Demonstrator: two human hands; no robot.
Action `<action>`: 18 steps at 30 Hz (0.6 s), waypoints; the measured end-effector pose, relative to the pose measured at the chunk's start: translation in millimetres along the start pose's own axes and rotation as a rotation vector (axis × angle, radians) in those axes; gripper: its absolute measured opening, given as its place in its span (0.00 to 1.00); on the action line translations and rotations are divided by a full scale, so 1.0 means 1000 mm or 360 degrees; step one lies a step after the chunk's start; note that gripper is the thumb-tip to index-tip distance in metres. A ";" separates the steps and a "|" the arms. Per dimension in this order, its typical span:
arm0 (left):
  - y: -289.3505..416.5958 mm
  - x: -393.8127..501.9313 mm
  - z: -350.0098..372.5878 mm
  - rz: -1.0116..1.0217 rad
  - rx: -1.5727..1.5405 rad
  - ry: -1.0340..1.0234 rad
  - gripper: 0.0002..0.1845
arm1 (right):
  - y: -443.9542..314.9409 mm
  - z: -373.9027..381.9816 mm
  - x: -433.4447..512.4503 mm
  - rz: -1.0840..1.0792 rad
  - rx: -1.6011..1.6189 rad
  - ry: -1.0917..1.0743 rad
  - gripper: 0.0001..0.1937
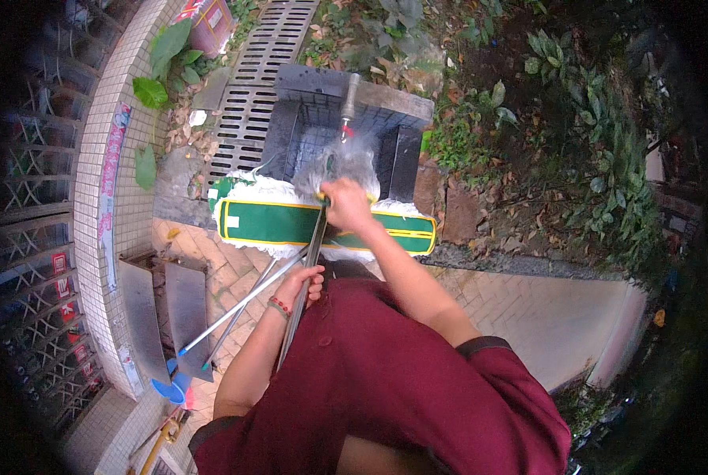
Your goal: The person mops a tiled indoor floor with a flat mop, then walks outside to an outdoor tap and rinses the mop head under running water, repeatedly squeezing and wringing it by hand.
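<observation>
My left hand [300,286], with a red bead bracelet at the wrist, grips a dark metal pole [315,249] close to my body. My right hand [348,205] is closed at the far end of this pole, just above a blurred grey mop head [339,169]. The mop head is over a dark tiled outdoor sink [280,133], below a metal tap [348,104] with a red part. Across the sink's near side lies a green flat mop pad [271,222] with yellow trim and white fringe; a second green pad [222,189] shows partly behind it.
Two thin poles [241,303] lean at lower left, above two grey metal panels [187,309] and a blue container [173,386]. A slotted drain grate [247,113] runs beside a white tiled wall [95,148]. Plants [473,124] grow at right. Brick paving [235,267] lies underfoot.
</observation>
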State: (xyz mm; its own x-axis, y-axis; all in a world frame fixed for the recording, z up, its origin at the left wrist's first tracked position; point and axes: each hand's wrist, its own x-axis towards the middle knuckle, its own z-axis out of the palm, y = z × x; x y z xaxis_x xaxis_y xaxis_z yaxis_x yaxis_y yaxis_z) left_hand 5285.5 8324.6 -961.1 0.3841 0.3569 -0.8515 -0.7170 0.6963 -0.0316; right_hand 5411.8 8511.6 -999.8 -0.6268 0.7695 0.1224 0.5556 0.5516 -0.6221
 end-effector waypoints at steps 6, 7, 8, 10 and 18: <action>-0.006 0.017 -0.015 -0.0014 0.0008 0.0085 0.11 | -0.023 0.040 -0.079 0.0244 0.0009 -0.0173 0.13; -0.006 0.021 -0.019 -0.0001 -0.0009 0.0047 0.11 | -0.024 0.043 -0.088 0.0214 0.0006 -0.0145 0.14; -0.005 0.025 -0.025 -0.0006 0.0013 0.0036 0.11 | -0.024 0.045 -0.096 0.0226 -0.0005 -0.0174 0.16; -0.002 0.030 -0.035 -0.0065 0.0077 0.0069 0.11 | -0.025 0.050 -0.111 0.0310 -0.0029 -0.0289 0.19; 0.014 0.004 -0.046 -0.0175 0.0437 -0.0039 0.13 | -0.047 0.033 -0.148 0.0506 -0.0137 -0.0266 0.19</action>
State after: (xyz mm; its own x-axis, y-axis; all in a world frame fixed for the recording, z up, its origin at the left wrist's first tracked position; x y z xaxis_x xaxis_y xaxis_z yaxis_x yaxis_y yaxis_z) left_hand 5250.2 8307.0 -989.0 0.4672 0.2823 -0.8379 -0.4874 0.8729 0.0223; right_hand 5460.1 8361.3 -1014.6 -0.4923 0.8474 -0.1990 0.7764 0.3241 -0.5406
